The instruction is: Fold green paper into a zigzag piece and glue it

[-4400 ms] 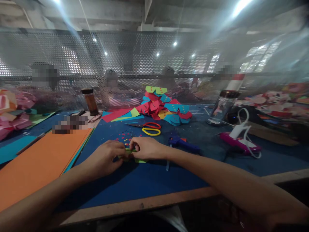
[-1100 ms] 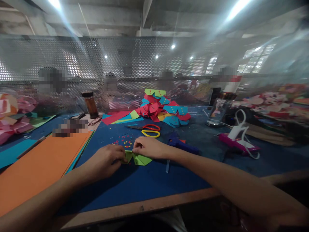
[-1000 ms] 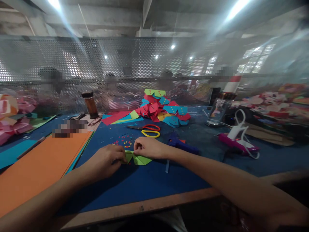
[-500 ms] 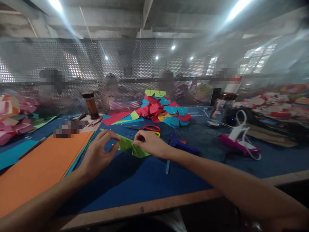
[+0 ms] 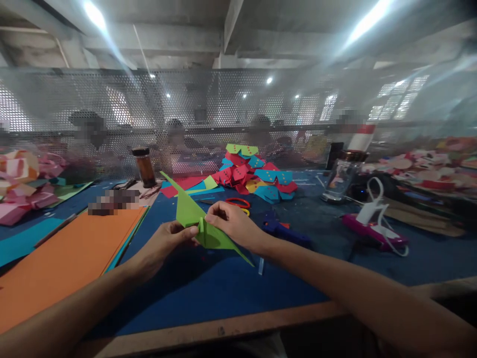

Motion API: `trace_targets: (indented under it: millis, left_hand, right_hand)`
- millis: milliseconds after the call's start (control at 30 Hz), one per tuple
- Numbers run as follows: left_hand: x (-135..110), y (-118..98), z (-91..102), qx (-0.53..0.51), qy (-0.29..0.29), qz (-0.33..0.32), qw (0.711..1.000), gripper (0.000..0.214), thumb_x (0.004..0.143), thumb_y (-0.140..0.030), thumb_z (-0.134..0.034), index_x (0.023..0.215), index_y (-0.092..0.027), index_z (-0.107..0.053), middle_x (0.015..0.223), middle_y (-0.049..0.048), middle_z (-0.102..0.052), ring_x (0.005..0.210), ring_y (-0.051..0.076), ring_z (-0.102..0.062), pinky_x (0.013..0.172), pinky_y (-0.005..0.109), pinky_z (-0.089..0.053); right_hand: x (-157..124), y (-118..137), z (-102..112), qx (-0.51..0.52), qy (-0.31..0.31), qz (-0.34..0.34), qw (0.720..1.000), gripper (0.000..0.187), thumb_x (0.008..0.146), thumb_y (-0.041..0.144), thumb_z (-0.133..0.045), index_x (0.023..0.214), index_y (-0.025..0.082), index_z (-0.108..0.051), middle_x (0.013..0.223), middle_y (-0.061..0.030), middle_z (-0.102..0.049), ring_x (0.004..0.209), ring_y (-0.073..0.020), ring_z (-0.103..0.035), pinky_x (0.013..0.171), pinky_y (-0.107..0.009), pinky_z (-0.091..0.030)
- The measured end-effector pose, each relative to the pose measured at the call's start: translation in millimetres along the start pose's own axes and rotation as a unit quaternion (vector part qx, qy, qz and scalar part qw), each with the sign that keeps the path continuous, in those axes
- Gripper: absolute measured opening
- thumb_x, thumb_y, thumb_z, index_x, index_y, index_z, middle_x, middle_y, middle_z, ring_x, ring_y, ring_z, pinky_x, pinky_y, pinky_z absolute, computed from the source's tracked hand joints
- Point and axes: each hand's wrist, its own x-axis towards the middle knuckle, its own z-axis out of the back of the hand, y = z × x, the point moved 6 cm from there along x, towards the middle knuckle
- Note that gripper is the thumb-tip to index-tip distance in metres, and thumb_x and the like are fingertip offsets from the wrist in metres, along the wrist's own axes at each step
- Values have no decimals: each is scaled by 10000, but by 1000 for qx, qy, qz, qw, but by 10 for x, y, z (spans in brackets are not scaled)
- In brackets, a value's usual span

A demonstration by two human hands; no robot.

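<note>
A folded piece of lime green paper [image 5: 190, 211] is held up over the blue tabletop, tilted from upper left to lower right, with a pleat near its middle. My left hand [image 5: 167, 243] pinches it at the pleat, thumb in front and fingers behind. The fingers of my right hand [image 5: 234, 226] are closed on its upper edge, just right of the pleat. Behind my right hand lie scissors [image 5: 238, 202] with red and yellow handles, partly hidden. A blue glue gun [image 5: 285, 231] rests to the right of that hand, near a clear glue stick [image 5: 261, 266].
Orange paper sheets [image 5: 82, 248] are stacked at left. Dotted folded paper shapes [image 5: 274, 176] are piled at the back, near a brown bottle [image 5: 144, 166]. A magenta object with white straps [image 5: 372, 231] and a glass jar [image 5: 341, 179] stand right. Perforated screen [image 5: 223, 104] behind.
The green paper has turned so its broad face shows, and its ends stick out past my hands. My left hand has moved in to grip the pleat. The camera view has shifted slightly.
</note>
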Motion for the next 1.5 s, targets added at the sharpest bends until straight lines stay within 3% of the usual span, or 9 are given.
trace_targets:
  millis: [300, 533, 700, 900, 1500]
  left_hand:
    - [10, -15, -16, 7, 15, -30, 999, 324, 691, -415, -812, 863, -142, -784, 793, 73, -763, 748, 222, -676, 733, 308, -535]
    - [28, -20, 8, 35, 0, -34, 999, 328, 671, -426, -821, 863, -162, -791, 817, 60, -780, 757, 224, -693, 735, 289, -522]
    - [29, -3, 7, 36, 8, -22, 999, 346, 671, -431, -824, 868, -150, -788, 839, 76, -785, 754, 221, -693, 746, 295, -521]
    - [12, -25, -14, 31, 29, -29, 999, 364, 765, -476, -746, 877, -134, -797, 797, 90, -780, 750, 222, -692, 753, 295, -520]
    - [4, -20, 8, 41, 38, -26, 998, 344, 785, -480, -721, 797, -142, -784, 752, 71, -764, 689, 205, -663, 700, 286, -496]
  right_hand:
    - [-26, -67, -111, 34, 27, -16, 999, 138, 815, 281, -645, 819, 162, -576, 760, 7, -560, 706, -127, -515, 644, -257, -400]
    - [-17, -183, -166, 93, 74, -63, 991, 244, 794, 375, -679, 847, 165, -566, 717, 26, -535, 578, -99, -497, 543, -237, -412]
    - [-25, -201, -171, 81, 87, -70, 990, 318, 771, 438, -711, 854, 165, -569, 724, 26, -552, 548, -92, -527, 524, -230, -411]
    - [-31, -177, -175, 72, 90, -70, 991, 296, 781, 418, -702, 819, 169, -548, 689, 40, -537, 525, -88, -535, 516, -227, -403]
    - [-68, -137, -213, 112, 123, -74, 983, 314, 770, 418, -717, 798, 179, -515, 647, 53, -551, 503, -99, -573, 511, -227, -429]
